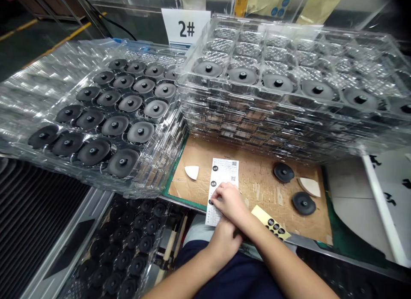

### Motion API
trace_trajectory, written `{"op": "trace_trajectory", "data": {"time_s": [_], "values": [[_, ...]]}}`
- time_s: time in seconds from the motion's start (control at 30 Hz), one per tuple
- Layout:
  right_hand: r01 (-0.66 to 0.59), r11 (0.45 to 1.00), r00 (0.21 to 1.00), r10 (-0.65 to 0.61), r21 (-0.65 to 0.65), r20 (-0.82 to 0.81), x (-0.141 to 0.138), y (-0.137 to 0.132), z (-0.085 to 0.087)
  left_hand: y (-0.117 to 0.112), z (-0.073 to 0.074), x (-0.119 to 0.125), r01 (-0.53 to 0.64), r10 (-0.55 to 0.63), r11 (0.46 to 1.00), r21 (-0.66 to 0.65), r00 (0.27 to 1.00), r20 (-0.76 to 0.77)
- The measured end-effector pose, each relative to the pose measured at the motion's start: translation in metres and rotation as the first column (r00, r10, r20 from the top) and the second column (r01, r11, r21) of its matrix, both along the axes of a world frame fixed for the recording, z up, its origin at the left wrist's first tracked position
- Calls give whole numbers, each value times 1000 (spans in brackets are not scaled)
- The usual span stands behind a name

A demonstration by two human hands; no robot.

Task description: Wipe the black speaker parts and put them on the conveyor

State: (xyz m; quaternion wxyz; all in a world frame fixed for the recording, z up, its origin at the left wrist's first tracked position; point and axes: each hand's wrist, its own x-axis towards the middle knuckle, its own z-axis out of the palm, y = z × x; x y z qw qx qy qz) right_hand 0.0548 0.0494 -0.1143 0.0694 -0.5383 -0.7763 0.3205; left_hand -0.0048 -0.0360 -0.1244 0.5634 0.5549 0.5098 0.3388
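A white printed sheet [221, 166] with round black stickers lies on the brown cardboard mat, its lower end over the table's front edge. The fingertips of my right hand [228, 200] pinch at a round black sticker on the sheet's left side, partly covering it. Below and partly behind the right wrist, my left hand [221, 239] is closed with curled fingers by the sheet's lower end; what is in them is hidden. To the right lies a yellow sheet [258, 211] with round black stickers. Two black disc-shaped parts [283, 173] with small centre knobs rest farther right.
Clear plastic trays [192, 89] are stacked behind the cardboard mat [253, 172], with more trays [93, 151] of black parts at left. White wedge-shaped pieces [192, 172] lie on the mat. Another tray of black parts [123, 260] sits lower left. A "2#" sign [186, 28] stands behind.
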Motion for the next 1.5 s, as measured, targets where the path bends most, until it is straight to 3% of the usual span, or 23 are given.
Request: {"op": "trace_trajectory", "data": {"time_s": [0.6,0.8,1.0,1.2,1.5], "values": [[-77,997,985,78,-13,153,-5,0,6,-3,-2,0,-27,27,999,-21,999,25],[-39,999,982,40,-11,183,-4,8,8,0,-1,1,-26,26,999,26,1000,3],[-26,999,983,32,-31,182,-4,16,10,0,-4,1,-21,23,998,57,999,-33],[-92,995,983,97,-38,156,-4,9,13,-1,-5,1,-25,27,998,50,999,-31],[-119,991,993,121,-58,19,6,9,4,0,-2,2,-14,18,998,55,996,-88]]}}
